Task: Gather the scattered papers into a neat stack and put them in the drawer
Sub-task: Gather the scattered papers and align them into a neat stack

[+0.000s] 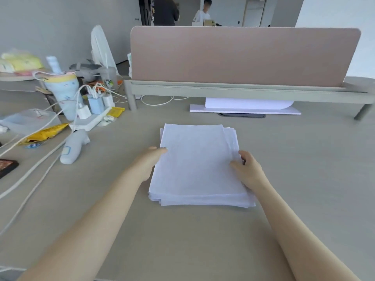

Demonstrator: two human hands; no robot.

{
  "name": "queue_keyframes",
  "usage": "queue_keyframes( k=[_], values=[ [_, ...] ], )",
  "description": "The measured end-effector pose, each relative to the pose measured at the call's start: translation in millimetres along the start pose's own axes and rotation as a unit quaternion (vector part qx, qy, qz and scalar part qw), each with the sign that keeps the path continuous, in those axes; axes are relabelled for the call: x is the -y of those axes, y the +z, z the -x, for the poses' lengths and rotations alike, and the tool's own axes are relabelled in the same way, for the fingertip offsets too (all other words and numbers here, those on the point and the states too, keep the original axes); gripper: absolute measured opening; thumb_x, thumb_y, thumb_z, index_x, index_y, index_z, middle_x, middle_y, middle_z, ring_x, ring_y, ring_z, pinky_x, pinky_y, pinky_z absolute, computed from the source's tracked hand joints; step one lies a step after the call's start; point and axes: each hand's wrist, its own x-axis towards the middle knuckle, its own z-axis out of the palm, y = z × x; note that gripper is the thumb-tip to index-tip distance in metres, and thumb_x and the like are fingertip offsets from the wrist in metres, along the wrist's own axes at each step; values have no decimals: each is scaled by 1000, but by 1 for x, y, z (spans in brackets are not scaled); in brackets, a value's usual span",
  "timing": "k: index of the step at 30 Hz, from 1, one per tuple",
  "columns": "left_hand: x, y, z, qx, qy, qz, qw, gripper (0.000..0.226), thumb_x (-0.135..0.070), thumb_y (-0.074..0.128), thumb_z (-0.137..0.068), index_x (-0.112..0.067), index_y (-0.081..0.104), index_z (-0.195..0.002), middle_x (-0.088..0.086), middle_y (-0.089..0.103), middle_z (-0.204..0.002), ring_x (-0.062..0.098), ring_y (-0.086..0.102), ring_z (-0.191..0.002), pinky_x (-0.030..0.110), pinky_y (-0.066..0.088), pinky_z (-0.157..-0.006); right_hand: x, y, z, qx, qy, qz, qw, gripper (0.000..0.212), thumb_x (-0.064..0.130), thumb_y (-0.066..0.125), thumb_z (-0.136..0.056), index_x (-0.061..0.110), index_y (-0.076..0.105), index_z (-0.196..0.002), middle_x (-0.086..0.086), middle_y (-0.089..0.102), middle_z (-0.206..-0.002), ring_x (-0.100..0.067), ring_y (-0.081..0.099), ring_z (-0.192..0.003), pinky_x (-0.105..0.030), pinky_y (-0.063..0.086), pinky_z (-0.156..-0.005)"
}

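A loosely squared stack of thin white paper sheets (pixel 197 165), edges slightly fanned, lies flat on the smooth beige worktop (pixel 304 159). The left hand (pixel 149 161) presses straight fingers against its left edge. The right hand (pixel 246 169) grips the right edge, thumb on top, fingers curled beneath.

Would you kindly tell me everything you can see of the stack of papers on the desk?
The stack of papers is a pile of plain white sheets, thin and blank on top, lying flat on the beige desk in front of the person. It is roughly squared, but lower sheets still fan out at the near and right edges. The left hand touches its left edge with fairly straight fingers; the right hand holds its right edge, thumb on top.
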Motion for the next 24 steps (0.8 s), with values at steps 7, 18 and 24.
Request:
queue_keyframes(
  k=[7, 18, 24],
  values=[
    [-12, -3, -5, 25, -63, 117, 991, 29, -29, 55, -90, -17, 52, -64, -6, 50, -52, 10, 49, -42, 21, 37, -52, -9, 1, -5, -6, -26, 35, 999, 56, 31, 46, -86, 25, 36, -141, -1, 53, -134, -30, 45, -123, -46, 37, -105],
    [-12, 36, 8, -17, 88, -57, 994, 40, -14, 51, -93, -11, 44, -132, 4, 54, -128, 17, 49, -100, 26, 37, -83, -12, -1, -5, 10, -48, 63, 997, 52, 30, 47, -88, 22, 38, -139, 0, 55, -121, -28, 41, -124, -38, 34, -102],
    [-26, 38, 45, -3, 259, 41, 965, 23, -15, 53, -91, -34, 53, -103, -17, 63, -104, 10, 61, -99, 29, 48, -84, 5, -41, -14, 90, 17, -287, 954, 49, 38, 61, -88, 0, 52, -118, 1, 70, -101, -18, 69, -92, -32, 54, -75]
  ],
)
